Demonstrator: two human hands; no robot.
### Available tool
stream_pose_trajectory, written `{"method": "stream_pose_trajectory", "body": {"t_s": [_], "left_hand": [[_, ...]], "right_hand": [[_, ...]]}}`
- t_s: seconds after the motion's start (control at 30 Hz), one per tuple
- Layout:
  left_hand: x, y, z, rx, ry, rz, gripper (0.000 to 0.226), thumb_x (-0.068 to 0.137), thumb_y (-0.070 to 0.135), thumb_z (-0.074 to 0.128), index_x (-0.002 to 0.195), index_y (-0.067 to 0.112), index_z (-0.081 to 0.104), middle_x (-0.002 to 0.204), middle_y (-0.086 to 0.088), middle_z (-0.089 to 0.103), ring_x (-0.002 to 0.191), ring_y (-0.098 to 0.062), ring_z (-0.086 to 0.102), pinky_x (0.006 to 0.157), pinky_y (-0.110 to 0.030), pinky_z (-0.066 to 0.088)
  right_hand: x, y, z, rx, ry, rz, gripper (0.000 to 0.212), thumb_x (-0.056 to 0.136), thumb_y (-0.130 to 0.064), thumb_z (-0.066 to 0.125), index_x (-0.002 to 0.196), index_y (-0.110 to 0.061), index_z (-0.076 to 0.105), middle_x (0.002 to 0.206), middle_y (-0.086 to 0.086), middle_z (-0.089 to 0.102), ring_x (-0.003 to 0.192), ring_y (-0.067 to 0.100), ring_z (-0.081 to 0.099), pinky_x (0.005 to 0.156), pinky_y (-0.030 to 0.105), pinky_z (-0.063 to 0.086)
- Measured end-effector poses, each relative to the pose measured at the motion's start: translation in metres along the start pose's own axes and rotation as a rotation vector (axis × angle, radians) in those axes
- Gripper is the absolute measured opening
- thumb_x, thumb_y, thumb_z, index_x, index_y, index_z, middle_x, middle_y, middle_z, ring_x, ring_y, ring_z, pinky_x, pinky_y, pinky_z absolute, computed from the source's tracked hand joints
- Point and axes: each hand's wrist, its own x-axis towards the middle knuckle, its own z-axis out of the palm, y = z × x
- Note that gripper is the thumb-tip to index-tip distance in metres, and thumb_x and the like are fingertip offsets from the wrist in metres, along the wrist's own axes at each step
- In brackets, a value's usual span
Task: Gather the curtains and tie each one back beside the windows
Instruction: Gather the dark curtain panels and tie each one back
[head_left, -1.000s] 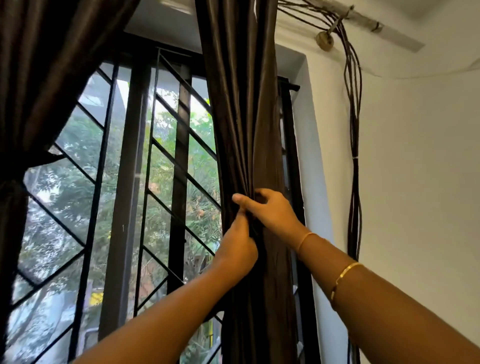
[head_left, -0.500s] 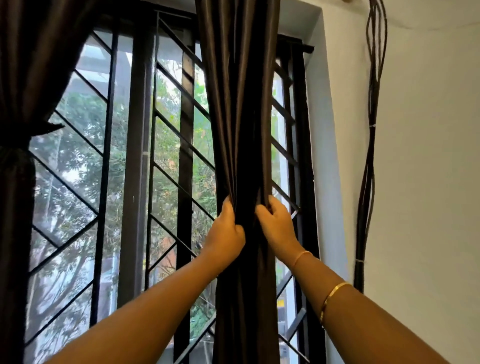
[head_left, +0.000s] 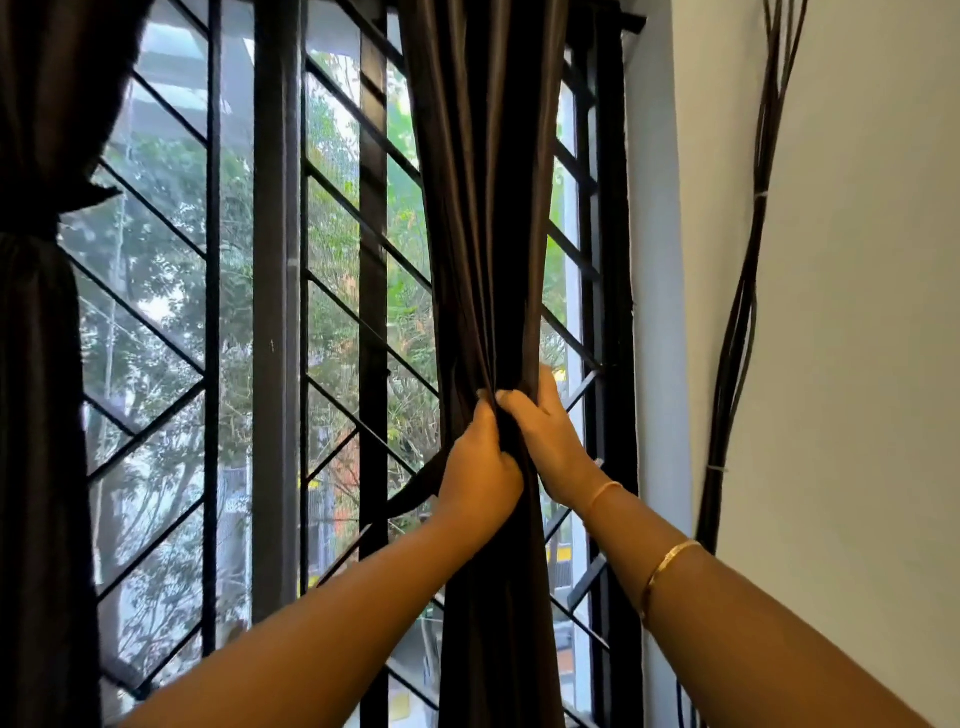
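In the head view, two dark brown curtains are counted. The left curtain (head_left: 36, 389) is seen at the frame's left edge, already cinched by a dark band (head_left: 62, 208). The gathered curtain (head_left: 483, 208) hangs in front of the right part of the window grille (head_left: 275, 312), bunched into one narrow column of folds. Two bare hands are raised to it at the same height. The left grip (head_left: 480, 467) is closed round the column from the left, fingers curled into the cloth. The right grip (head_left: 545, 436) is closed on it from the right, thumb across the front and fingers hidden behind. One tie strip (head_left: 415, 488) trails down and to the left from under the left grip; how it is held cannot be told. Two gold bangles (head_left: 667, 566) are worn on the right forearm. One bundle of black cables (head_left: 740, 322) runs up the white wall (head_left: 857, 364), and trees (head_left: 156, 260) are seen through the glass. Compared with half a second earlier, the two thumbs have been brought closer together, so the folds are pinched tighter, and the tie strip has come into sight.
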Motion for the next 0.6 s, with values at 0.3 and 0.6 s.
{"method": "stream_pose_trajectory", "body": {"t_s": [0.3, 0.6], "left_hand": [[-0.039, -0.011, 0.019, 0.026, -0.051, -0.033, 0.058, 0.086, -0.005, 0.047, 0.140, 0.005, 0.031, 0.130, -0.014, 0.051, 0.116, -0.018, 0.051, 0.089, -0.017, 0.038], [-0.050, -0.044, 0.001, 0.035, 0.406, -0.142, 0.024, 0.089, 0.013, 0.053, 0.113, 0.010, 0.053, 0.117, -0.008, 0.050, 0.111, -0.026, 0.049, 0.093, -0.046, 0.042]], "right_hand": [[-0.016, 0.005, 0.011, -0.257, 0.153, 0.050, 0.016, 0.092, -0.012, 0.053, 0.102, -0.024, 0.054, 0.092, 0.002, 0.063, 0.097, 0.026, 0.063, 0.071, 0.022, 0.051], [-0.029, 0.008, 0.003, -0.269, 0.217, 0.134, 0.035, 0.088, 0.004, 0.040, 0.118, 0.000, 0.057, 0.097, 0.012, 0.063, 0.086, 0.025, 0.059, 0.074, 0.032, 0.049]]}}
